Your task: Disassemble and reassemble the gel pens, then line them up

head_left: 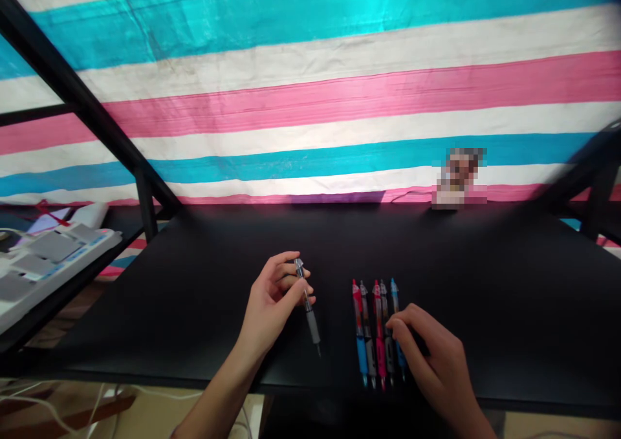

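Observation:
My left hand (272, 303) is closed on a clear-barrelled pen (313, 326) with a grey grip. The pen slants, clip end up and tip pointing down toward me over the black desk. To the right, several pens lie side by side in a row: a red-topped pen with a blue grip (361, 345), two grey pens (370, 355), a pink pen (380, 355) and a blue pen (395, 297). My right hand (434, 358) is at the right end of this row, thumb and forefinger pinched over the middle of the blue pen and covering part of it.
The black desk (218, 251) has dark metal frame bars (107, 135) at its left and right. A white power strip (58, 258) with plugs sits at the left. A blurred-out object (456, 177) stands at the back edge, before a striped sheet (291, 116). Cables hang below.

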`<state>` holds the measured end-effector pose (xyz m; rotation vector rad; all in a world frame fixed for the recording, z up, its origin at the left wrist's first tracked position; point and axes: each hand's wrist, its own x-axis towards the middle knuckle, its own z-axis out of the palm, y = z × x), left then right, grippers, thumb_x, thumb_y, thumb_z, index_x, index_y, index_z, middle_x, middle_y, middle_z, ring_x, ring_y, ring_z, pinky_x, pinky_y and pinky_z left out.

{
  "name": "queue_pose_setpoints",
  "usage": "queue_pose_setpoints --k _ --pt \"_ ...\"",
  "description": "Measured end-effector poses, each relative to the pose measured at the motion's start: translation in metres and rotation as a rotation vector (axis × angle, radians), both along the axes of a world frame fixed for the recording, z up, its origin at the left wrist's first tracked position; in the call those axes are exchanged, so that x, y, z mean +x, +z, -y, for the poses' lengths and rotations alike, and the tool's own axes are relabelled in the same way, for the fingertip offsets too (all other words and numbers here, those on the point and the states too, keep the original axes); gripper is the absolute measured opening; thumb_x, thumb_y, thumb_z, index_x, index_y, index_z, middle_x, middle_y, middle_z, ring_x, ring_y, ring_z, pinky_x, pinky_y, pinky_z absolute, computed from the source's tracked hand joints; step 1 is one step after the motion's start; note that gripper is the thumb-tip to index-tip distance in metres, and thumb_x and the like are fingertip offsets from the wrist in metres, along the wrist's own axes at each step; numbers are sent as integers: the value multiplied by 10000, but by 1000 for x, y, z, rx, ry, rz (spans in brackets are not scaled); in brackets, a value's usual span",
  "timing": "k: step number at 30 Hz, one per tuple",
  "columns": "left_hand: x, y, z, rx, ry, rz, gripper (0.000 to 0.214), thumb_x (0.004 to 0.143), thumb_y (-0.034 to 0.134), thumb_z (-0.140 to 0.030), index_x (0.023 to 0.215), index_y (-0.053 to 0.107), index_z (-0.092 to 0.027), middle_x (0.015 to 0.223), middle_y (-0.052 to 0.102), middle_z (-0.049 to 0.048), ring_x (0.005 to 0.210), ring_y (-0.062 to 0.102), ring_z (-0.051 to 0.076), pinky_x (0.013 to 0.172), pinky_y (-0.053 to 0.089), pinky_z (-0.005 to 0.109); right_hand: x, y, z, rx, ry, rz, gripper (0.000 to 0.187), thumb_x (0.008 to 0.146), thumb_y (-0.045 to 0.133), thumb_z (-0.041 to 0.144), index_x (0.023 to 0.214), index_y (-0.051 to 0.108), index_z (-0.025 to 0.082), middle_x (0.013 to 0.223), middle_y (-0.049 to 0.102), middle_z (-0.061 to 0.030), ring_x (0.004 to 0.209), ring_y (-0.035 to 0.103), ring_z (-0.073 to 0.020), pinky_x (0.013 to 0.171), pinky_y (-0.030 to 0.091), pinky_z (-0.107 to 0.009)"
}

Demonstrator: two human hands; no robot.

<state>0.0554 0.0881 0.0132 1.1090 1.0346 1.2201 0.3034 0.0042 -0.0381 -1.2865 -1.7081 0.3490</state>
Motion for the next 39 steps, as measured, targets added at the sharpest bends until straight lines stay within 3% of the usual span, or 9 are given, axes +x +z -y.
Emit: queue_pose_setpoints --k 7,12,15,18,21,25,29,34,39 --pt "-2 2 -2 -8 29 -39 403 789 809 -271 1136 624 -185 930 687 8 678 677 125 629 668 314 -2 4 0 25 -12 -6 235 1058 539 169 841 618 215 694 575 21 569 586 -125 544 457 -239" --pt "-9 -2 -6 -39 35 -218 463 773 787 -312 1194 617 -225 1043 543 -7 784 666 145 658 681 366 -1 3 0 28 -9 2 225 1058 547 171 850 617 217 702 587 19 572 597 -126 542 461 -237" --pt "-15 -9 -10 88 13 -550 381 825 679 -305 1193 653 -212 995 567 15 833 664 192 677 662 382 -3 5 0 35 -15 -13 234 1057 542 169 839 615 216 693 578 23 569 589 -122 544 459 -232" --pt "-21 -16 -15 229 61 -832 338 800 658 -242 1133 705 -211 913 655 38 854 645 242 806 613 451 -4 5 -1 22 -27 -31 246 1057 534 164 831 619 214 695 584 20 574 591 -122 550 455 -236" --pt "-26 -20 -19 260 86 -903 336 789 667 -223 1119 730 -213 904 698 52 907 644 284 945 542 526 -4 3 -1 4 -20 -38 240 1056 541 167 837 627 214 705 597 13 587 600 -129 557 458 -247" --pt "-24 -23 -15 294 140 -957 352 873 651 -298 1206 713 -201 1032 691 96 990 666 314 948 536 511 -6 4 4 20 -50 -124 226 1053 550 174 850 639 219 720 593 1 595 573 -147 560 444 -279" --pt "-5 -20 10 592 259 -1045 336 965 627 -284 1288 662 -199 1139 683 133 1051 645 323 949 527 493 -9 3 13 59 -193 -306 253 1064 531 188 841 644 226 728 584 -13 631 547 -178 574 402 -324" --pt "28 -18 50 916 -324 -1057 477 956 504 3 1385 577 -191 1312 741 98 1069 611 284 881 530 403 -8 -5 16 226 -307 -424 290 1055 534 184 795 653 230 713 577 -19 682 554 -209 612 398 -355" --pt "29 -27 54 984 -329 -1125 395 938 459 59 1210 642 -162 1174 773 90 1010 601 272 822 488 382 -7 -8 14 272 -370 -464 300 1046 532 216 763 632 219 664 527 -13 632 535 -206 587 393 -361"
